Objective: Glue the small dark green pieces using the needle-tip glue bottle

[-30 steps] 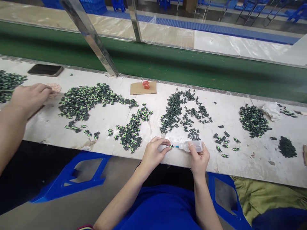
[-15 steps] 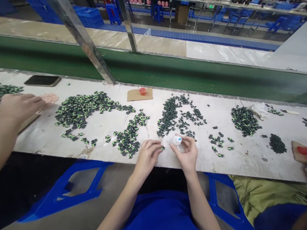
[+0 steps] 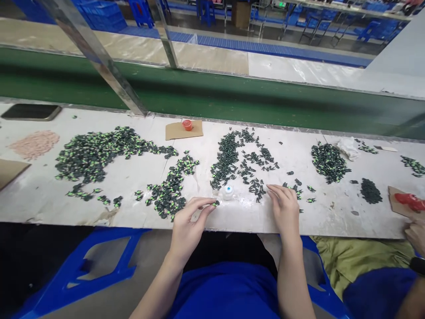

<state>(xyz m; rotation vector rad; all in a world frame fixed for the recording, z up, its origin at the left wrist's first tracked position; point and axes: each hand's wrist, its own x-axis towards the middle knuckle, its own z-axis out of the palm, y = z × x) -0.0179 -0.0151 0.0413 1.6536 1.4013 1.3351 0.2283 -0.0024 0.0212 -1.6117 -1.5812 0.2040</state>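
My left hand [image 3: 189, 219] rests at the white bench's [image 3: 232, 217] front edge and pinches one small dark-and-green piece [image 3: 215, 203] between thumb and forefinger. A small clear glue bottle [image 3: 227, 192] stands upright on the bench just right of that piece, free of both hands. My right hand [image 3: 283, 207] lies palm down to the right of the bottle, fingers stretched out over a few loose dark pieces [image 3: 299, 189], holding nothing.
Heaps of dark-green pieces [image 3: 96, 153] [image 3: 232, 155] [image 3: 328, 161] cover the bench. A pink heap [image 3: 33, 144], a phone [image 3: 31, 111], and cardboard with a red cap [image 3: 187, 125] lie behind. A green conveyor [image 3: 232, 97] runs beyond. Another person's hand [image 3: 416, 235] is at right.
My right hand has set the glue bottle upright on the bench and moved right onto loose pieces. The person's hand at far left has left the view. The camera shifted right.
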